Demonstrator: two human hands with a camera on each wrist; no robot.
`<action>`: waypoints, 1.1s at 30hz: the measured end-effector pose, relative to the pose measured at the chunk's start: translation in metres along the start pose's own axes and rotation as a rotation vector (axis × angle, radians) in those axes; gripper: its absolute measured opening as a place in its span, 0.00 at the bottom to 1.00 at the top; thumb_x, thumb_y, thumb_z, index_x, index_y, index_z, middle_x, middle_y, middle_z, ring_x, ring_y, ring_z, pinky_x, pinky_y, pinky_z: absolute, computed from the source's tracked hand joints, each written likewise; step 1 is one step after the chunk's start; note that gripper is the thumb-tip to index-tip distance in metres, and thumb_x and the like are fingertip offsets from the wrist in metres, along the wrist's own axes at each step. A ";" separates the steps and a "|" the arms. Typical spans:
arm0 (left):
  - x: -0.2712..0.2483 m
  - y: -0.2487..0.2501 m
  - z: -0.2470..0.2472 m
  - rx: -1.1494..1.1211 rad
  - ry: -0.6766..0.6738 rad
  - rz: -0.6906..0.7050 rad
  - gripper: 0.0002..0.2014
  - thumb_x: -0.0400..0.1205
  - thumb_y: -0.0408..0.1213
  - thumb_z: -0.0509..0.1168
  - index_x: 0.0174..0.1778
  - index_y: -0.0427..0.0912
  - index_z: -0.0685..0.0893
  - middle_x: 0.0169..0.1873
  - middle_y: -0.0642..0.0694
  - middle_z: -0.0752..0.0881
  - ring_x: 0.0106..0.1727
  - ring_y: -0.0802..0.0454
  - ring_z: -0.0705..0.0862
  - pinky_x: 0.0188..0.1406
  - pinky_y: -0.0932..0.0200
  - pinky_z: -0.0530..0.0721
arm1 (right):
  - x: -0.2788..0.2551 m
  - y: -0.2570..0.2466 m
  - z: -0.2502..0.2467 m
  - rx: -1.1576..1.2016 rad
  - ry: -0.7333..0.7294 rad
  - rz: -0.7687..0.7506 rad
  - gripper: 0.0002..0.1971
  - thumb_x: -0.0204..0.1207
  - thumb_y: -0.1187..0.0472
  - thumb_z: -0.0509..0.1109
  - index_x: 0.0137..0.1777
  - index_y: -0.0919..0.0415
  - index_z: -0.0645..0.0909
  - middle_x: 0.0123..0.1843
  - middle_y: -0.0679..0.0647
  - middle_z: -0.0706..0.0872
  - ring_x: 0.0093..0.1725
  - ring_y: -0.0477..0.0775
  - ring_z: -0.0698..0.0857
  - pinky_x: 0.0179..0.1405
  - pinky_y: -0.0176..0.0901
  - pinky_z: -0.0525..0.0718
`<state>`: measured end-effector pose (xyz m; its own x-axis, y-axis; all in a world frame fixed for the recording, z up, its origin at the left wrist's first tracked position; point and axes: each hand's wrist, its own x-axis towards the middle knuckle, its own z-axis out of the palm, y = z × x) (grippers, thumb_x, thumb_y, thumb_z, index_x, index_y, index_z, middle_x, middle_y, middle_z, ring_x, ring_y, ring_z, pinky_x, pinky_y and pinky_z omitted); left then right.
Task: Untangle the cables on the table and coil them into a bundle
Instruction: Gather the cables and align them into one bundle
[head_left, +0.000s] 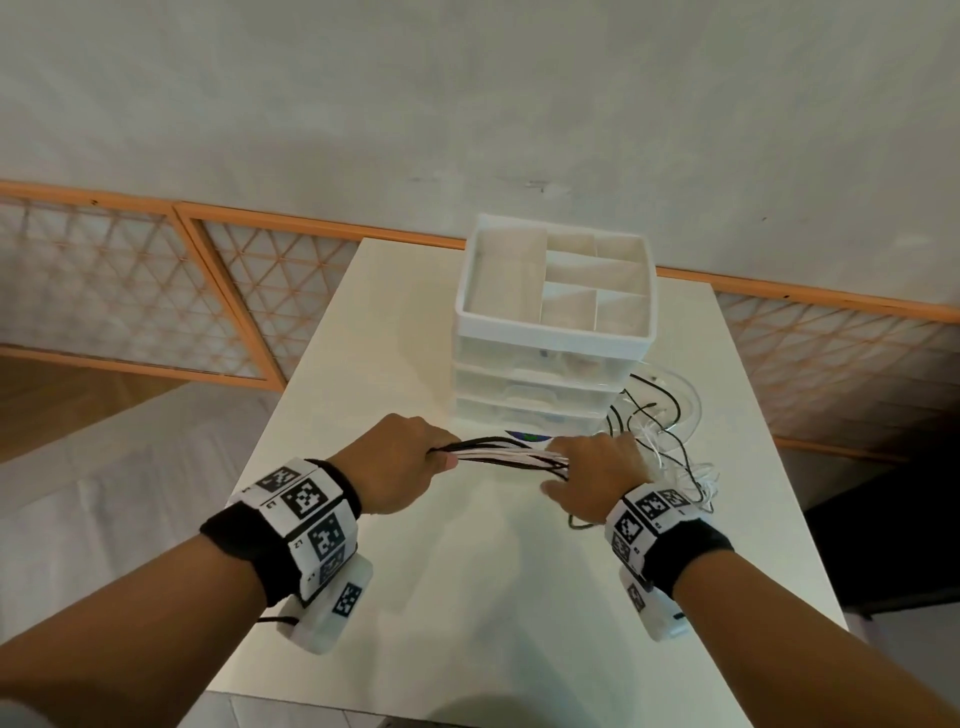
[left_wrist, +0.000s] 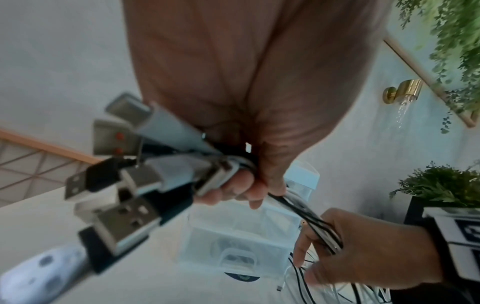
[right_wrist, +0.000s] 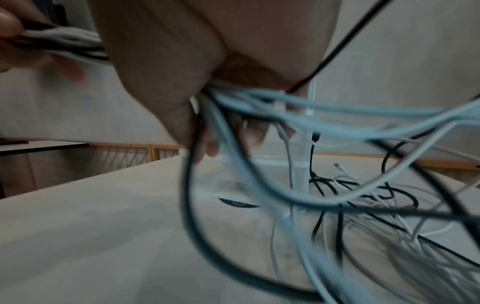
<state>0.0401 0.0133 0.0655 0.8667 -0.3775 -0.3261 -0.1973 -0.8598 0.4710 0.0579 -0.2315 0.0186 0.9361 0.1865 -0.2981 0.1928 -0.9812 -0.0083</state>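
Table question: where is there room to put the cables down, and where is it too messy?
The table is bare near the front edge, between the two wrists, and along the left of the drawer organizer. It is crowded to the organizer's right, where loose black and white cables sprawl beyond the right hand.

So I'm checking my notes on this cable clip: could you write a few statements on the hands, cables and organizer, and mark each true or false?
1. The left hand grips the cables at their USB plugs. True.
2. The right hand rests flat on the table. False: it holds the same cables.
3. The drawer organizer stands behind the hands. True.
4. All cables are black. False: black and white.
5. Loose cable lies right of the organizer. True.
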 end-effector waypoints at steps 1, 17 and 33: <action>0.001 0.003 0.001 0.002 -0.006 0.000 0.17 0.90 0.40 0.56 0.33 0.46 0.74 0.27 0.49 0.75 0.29 0.52 0.70 0.31 0.58 0.66 | -0.001 -0.003 -0.002 0.032 -0.040 -0.042 0.33 0.74 0.38 0.69 0.79 0.40 0.68 0.63 0.47 0.88 0.68 0.56 0.82 0.74 0.58 0.68; 0.002 0.018 0.004 -1.175 0.039 -0.021 0.36 0.75 0.75 0.57 0.63 0.50 0.87 0.43 0.46 0.88 0.53 0.45 0.87 0.62 0.41 0.85 | -0.017 -0.015 -0.049 1.187 0.248 -0.229 0.10 0.72 0.70 0.80 0.50 0.56 0.92 0.44 0.51 0.94 0.45 0.57 0.92 0.51 0.49 0.89; 0.020 0.051 -0.010 -1.553 0.157 -0.198 0.32 0.85 0.62 0.57 0.62 0.35 0.87 0.53 0.35 0.91 0.38 0.46 0.89 0.34 0.55 0.88 | -0.028 -0.026 -0.062 1.157 0.219 -0.341 0.14 0.75 0.54 0.80 0.59 0.41 0.89 0.46 0.56 0.94 0.41 0.70 0.89 0.45 0.66 0.88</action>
<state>0.0520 -0.0353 0.0911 0.8773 -0.1837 -0.4435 0.4800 0.3272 0.8139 0.0447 -0.2082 0.0860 0.9400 0.3373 0.0513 0.1675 -0.3250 -0.9308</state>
